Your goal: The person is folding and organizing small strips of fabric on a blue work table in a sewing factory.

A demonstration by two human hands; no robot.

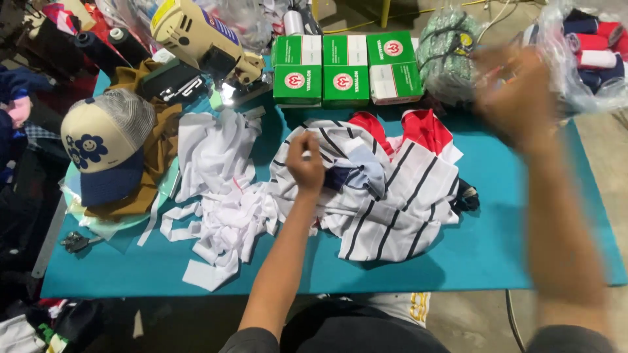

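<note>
— Left hand (306,165) is closing into a fist on the striped shirt (386,196). See it? It is pinching the white cloth near the collar, maybe to keep it from sliding.

— Yes! The shirt is lying bunched up under that hand and off to its right, on the blue table (510,242). It is white with black lines, and a red part is peeking out at the far side.

— What is the right hand (513,98) doing?

— It is lifting up high, far from the shirt. It is all blurry, so I cannot tell if it is open or holding anything.

— What is sitting left of the fist?

— A pile of white cloth scraps (219,196), touching the shirt. Past that, a cap with a blue flower (104,147) is resting on brown cloth.

— And farther away from the fist?

— Three green boxes (345,68) are standing in a row. A cream sewing machine (203,42) is next to them. By the blurry hand, a clear bag of thread spools (589,52) is sitting.

— Is anything in the way?

— The scraps are crowding the shirt on one side. The boxes are close behind it too.
</note>
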